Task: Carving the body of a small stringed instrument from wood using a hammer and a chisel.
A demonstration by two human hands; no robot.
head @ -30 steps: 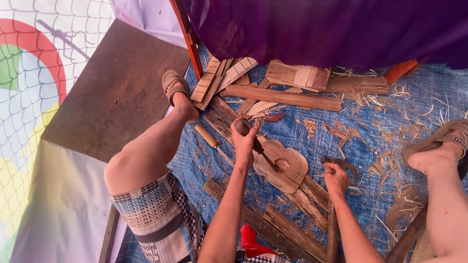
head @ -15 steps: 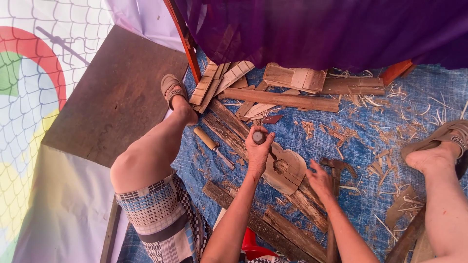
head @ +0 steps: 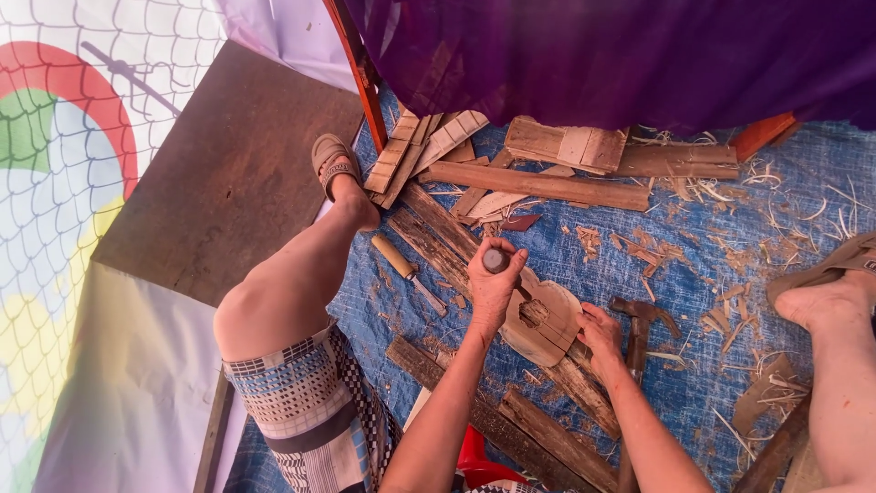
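Note:
My left hand (head: pixel 494 285) is closed around the round handle of a chisel (head: pixel 494 260), held upright over a carved, rounded wooden piece (head: pixel 546 321). That piece lies on long planks (head: pixel 438 239) on the blue tarp (head: pixel 730 383). My right hand (head: pixel 598 334) grips the piece's right edge. A hammer (head: pixel 639 315) lies just right of that hand, its handle running toward me. The chisel's blade is hidden by my left hand.
A second chisel with a yellow handle (head: pixel 406 269) lies on the tarp by my left leg (head: pixel 292 292). Wood offcuts and slats (head: pixel 538 183) are piled at the back under a purple cloth (head: pixel 620 55). Shavings are scattered to the right near my right foot (head: pixel 826 292). A brown board (head: pixel 228 173) lies at left.
My right hand has moved left from the hammer handle onto the carved piece. My left hand has shifted right and brought the chisel upright over it.

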